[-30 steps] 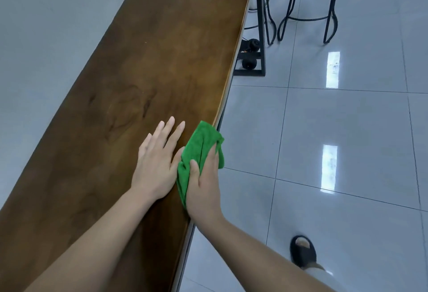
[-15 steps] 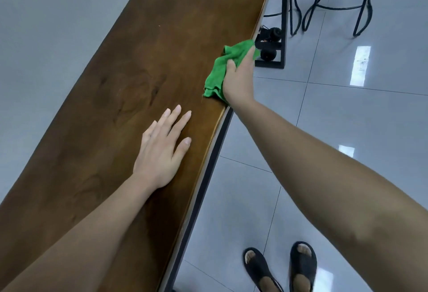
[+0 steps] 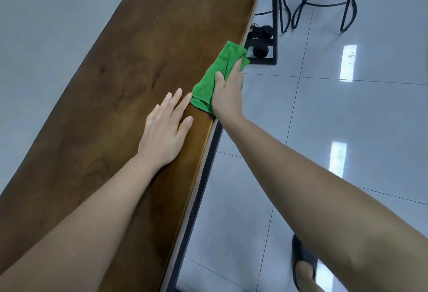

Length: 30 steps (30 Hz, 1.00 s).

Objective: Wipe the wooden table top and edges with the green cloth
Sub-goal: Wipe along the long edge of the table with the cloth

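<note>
Right fingers have drawn back along the counter's edge since half a second ago, cloth with them; thumb lies on top of the cloth, the other fingers curl down over the rim; right hand grips it against the wood. The cloth straddles the right edge of the counter, just beside the left hand fingertips, perhaps touching; left fingers are straight and flat on the top, holding nothing. Step, as I judge: edge wipe, return stroke. Next move calls for steady pressure along the rim; the left hand may need to shift clear.
</note>
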### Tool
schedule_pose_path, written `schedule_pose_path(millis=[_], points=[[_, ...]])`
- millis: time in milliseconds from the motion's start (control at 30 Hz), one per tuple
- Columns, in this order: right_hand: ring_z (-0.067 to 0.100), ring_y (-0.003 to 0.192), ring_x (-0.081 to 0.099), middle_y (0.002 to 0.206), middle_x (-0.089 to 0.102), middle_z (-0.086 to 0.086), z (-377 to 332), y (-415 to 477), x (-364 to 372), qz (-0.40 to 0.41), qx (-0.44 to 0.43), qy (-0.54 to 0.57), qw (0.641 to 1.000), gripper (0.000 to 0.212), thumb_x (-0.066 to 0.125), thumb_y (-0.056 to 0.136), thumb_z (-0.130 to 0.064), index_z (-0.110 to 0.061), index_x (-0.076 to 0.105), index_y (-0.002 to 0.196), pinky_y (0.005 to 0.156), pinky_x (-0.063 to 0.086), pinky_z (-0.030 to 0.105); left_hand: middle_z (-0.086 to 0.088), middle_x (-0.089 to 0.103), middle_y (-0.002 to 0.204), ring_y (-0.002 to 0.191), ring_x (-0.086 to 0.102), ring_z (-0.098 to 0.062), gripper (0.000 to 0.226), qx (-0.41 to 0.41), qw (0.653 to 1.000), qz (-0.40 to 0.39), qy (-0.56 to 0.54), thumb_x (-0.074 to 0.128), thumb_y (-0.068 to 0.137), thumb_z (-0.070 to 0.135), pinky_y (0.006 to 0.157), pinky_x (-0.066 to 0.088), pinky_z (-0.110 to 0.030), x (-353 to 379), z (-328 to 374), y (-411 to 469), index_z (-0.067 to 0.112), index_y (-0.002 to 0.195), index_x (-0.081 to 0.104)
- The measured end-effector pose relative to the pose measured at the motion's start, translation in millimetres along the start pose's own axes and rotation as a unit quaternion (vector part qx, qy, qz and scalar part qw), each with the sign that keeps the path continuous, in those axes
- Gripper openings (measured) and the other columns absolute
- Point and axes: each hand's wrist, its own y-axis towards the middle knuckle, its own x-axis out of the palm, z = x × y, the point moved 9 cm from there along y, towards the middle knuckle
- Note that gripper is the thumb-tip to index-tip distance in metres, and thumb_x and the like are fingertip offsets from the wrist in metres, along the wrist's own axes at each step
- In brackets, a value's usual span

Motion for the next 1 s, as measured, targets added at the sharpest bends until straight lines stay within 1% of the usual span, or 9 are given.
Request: schedule_pose_path(millis=[133,267,367,467,567,667,800,867,1000], points=[[0.022,0.168,0.018,0.182,0.018,0.007,24.9,-86.7,17.5,-0.015,-0.001,0.039,0.999,0.074,0.041,0.118,-0.027,-0.020,-0.003,0.177,0.134,0.025,0.053,0.012,0.010,0.185,0.171,0.004,-0.012,0.065,0.022,1.000,0.003,0.000,0.015,0.115,0.062,0.138,0.013,-0.052,6.6,-8.0,-27.8,0.040,0.176,0.015],[0.013,0.168,0.015,0.184,0.015,-0.001,50.3,-176.2,31.9,-0.021,-0.012,0.052,0.998,0.071,0.041,0.119,-0.027,-0.021,0.001,0.177,0.137,0.021,0.047,0.013,0.007,0.185,0.171,0.001,-0.012,0.062,0.046,0.999,-0.004,0.008,0.016,0.115,0.053,0.138,0.011,-0.050,11.9,-21.0,-72.7,0.043,0.176,0.011],[0.010,0.168,0.014,0.183,0.015,-0.005,66.9,-241.6,43.0,-0.023,-0.014,0.060,0.998,0.069,0.041,0.120,-0.029,-0.025,0.003,0.177,0.137,0.021,0.046,0.012,0.006,0.186,0.171,0.000,-0.013,0.064,0.056,0.998,-0.006,0.007,0.010,0.116,0.060,0.138,0.011,-0.050,12.1,-32.2,-111.8,0.041,0.177,0.010],[0.007,0.168,0.013,0.183,0.014,-0.009,79.5,-297.7,51.8,-0.024,-0.018,0.059,0.998,0.069,0.041,0.120,-0.034,-0.027,0.002,0.177,0.137,0.022,0.045,0.014,0.004,0.185,0.171,-0.002,-0.010,0.065,0.061,0.998,-0.005,0.005,0.011,0.116,0.065,0.138,0.010,-0.048,12.6,-44.2,-147.9,0.041,0.176,0.011],[0.001,0.168,0.005,0.185,0.008,-0.013,85.5,-327.5,55.6,-0.019,-0.015,0.041,0.999,0.070,0.040,0.120,-0.036,-0.027,0.000,0.177,0.138,0.016,0.041,0.014,0.004,0.185,0.171,-0.002,-0.009,0.064,0.059,0.998,-0.003,0.008,0.012,0.116,0.066,0.138,0.012,-0.049,13.2,-55.1,-179.0,0.042,0.176,0.011],[0.004,0.168,0.008,0.185,0.008,-0.009,75.8,-322.4,54.0,-0.013,-0.019,0.033,0.999,0.072,0.041,0.120,-0.031,-0.025,-0.001,0.177,0.138,0.017,0.041,0.014,0.005,0.185,0.171,-0.001,-0.009,0.066,0.051,0.999,0.001,0.007,0.010,0.115,0.067,0.138,0.011,-0.049,11.7,-58.5,-194.3,0.042,0.176,0.012],[0.020,0.167,0.021,0.181,0.022,0.005,57.2,-260.5,45.5,-0.001,-0.017,0.005,1.000,0.073,0.044,0.118,-0.022,-0.020,0.003,0.177,0.135,0.024,0.048,0.012,0.009,0.185,0.171,0.002,-0.011,0.066,0.044,0.999,0.005,0.015,0.013,0.115,0.062,0.137,0.014,-0.051,8.0,-55.1,-195.8,0.039,0.176,0.016],[0.026,0.165,0.028,0.179,0.026,0.009,47.5,-221.7,41.8,0.001,-0.014,-0.011,1.000,0.072,0.044,0.118,-0.022,-0.018,0.004,0.177,0.132,0.029,0.051,0.011,0.010,0.185,0.171,0.003,-0.011,0.066,0.039,0.999,0.005,0.011,0.014,0.114,0.062,0.137,0.014,-0.051,7.5,-54.3,-196.2,0.038,0.176,0.017],[0.030,0.158,0.041,0.177,0.030,0.012,33.4,-155.6,34.2,0.004,-0.004,-0.038,0.999,0.073,0.042,0.118,-0.026,-0.017,0.000,0.177,0.128,0.036,0.047,0.011,0.013,0.185,0.171,0.007,-0.012,0.070,0.030,0.999,0.009,0.008,0.013,0.112,0.066,0.137,0.016,-0.052,6.0,-53.6,-195.0,0.038,0.176,0.021]])
